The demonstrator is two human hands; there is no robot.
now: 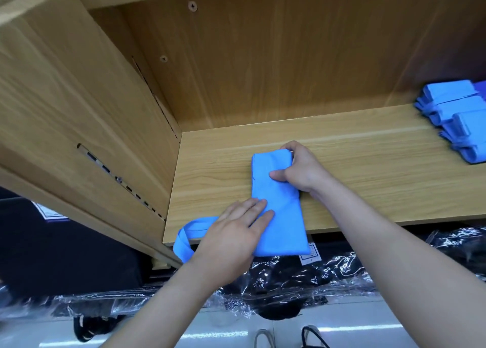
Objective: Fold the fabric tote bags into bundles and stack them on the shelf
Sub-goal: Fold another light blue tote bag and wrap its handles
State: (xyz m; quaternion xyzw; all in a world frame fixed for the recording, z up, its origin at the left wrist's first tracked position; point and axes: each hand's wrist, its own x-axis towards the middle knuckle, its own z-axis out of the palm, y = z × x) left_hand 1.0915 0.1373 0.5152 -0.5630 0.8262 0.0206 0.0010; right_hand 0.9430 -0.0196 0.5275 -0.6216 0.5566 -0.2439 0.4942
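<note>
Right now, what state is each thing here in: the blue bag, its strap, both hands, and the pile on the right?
Blue bag: folded into a long strip, flat on the shelf, near end overhanging the front edge.
Strap: loose, looping off the edge.
Left hand: flat, pressing the bag.
Right hand: gripping the bag's far end.
Bundles: folded, stacked at the shelf's right.

Bundle stack — blurred, cut off at right edge.

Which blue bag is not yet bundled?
The tote bag held by the left hand and right hand, overhanging the shelf edge; the bundles far right are compact.
</note>
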